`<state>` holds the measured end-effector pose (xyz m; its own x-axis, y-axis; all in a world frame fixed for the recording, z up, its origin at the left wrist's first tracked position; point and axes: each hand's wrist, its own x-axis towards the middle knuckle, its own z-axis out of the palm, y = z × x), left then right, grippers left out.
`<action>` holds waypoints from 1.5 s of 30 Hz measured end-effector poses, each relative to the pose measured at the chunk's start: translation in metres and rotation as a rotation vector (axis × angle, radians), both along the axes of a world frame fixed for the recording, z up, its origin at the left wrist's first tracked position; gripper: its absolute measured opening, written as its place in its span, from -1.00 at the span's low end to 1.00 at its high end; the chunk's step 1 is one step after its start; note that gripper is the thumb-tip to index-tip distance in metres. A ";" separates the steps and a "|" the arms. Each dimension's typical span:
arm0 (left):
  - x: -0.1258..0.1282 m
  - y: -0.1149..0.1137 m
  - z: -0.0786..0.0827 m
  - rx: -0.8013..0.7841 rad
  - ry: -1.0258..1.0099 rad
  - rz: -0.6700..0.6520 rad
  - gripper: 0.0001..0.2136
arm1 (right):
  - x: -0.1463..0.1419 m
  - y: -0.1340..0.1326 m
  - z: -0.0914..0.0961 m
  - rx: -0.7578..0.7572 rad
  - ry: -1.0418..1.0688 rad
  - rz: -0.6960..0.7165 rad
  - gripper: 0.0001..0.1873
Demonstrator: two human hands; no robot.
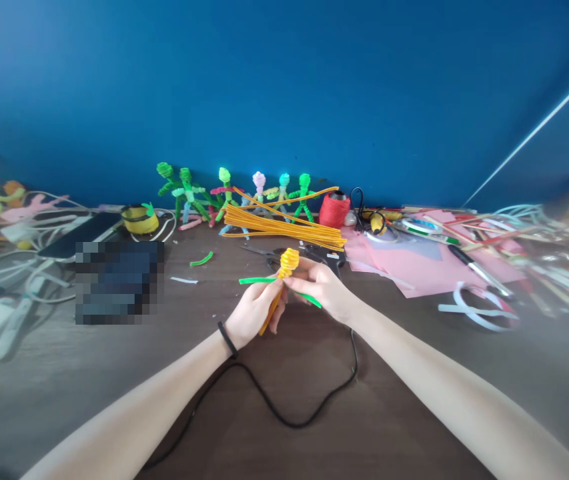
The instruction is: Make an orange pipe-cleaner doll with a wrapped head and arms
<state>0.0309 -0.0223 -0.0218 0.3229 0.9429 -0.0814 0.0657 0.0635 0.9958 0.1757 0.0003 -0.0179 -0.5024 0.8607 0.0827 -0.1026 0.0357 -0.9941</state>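
Nearest me, a black cord [299, 425] loops over the dark table [389, 413], between the person's two forearms. A black band [227, 339] sits around the left wrist. Just beyond it, the left hand [254, 307] and the right hand [327, 290] meet at the fingertips, both pinching the narrow neck of a yellow coiled piece [289, 262].

Everything hangs on how things cross at that pinch. The coil stands up from the grip, away from the person, while an orange-yellow tail [267, 323] slants down and back from it, alongside the left fingers. So the long axis runs roughly away from the body, leaning a little right at the top. A green fuzzy stem [257, 281] lies across it: one end pokes out nearly level over the left hand, and another green end slopes down past the right fingers. I can't tell whether it's one length; the fingers hide the crossing. Neither hand seems nearer, though the right fingers curl in close behind the coil.

Beyond the hands lie scissors [259, 252], then a bundle of orange stems [284, 228], with a green fuzzy figure [304, 190] among others along the blue wall [284, 80].
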 end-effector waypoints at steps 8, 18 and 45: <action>-0.001 0.003 -0.002 -0.086 -0.068 0.038 -0.82 | -0.003 0.002 -0.002 -0.056 -0.024 -0.001 -0.67; 0.000 0.005 -0.001 -0.042 -0.128 0.030 -0.70 | 0.002 0.004 0.000 0.070 -0.121 -0.029 -0.73; -0.005 0.007 -0.005 -0.041 -0.221 0.067 -0.74 | 0.008 0.131 0.006 0.574 -1.078 -0.619 -0.78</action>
